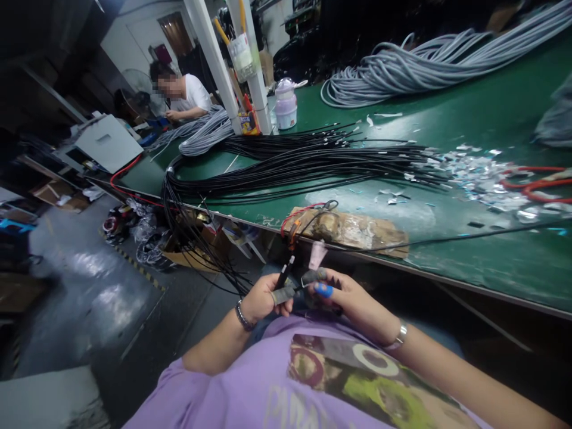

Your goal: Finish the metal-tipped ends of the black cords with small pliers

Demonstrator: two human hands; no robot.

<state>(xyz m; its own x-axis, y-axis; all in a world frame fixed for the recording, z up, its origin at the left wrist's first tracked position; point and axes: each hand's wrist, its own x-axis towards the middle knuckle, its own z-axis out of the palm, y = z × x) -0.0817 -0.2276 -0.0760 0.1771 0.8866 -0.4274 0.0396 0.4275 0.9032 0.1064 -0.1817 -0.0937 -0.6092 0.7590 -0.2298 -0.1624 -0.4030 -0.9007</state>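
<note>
My left hand (264, 298) and my right hand (346, 296) meet just below the front edge of the green table (491, 262). Both pinch the end of a thin black cable (285, 275), which rises between them; grey wraps cover some fingertips and a blue one sits on a right finger. A long black cable (447, 240) runs from the hands to the right across the table. A big bundle of black cables (313, 164) lies on the table and loops over its left edge.
Coils of grey cable (424, 62) fill the back of the table. Foil scraps (473, 173) and red-handled cutters (540, 185) lie at right. A worn brown block (353, 229) sits on the front edge. A jar (286, 106) stands by white posts. Another person (185, 95) works far left.
</note>
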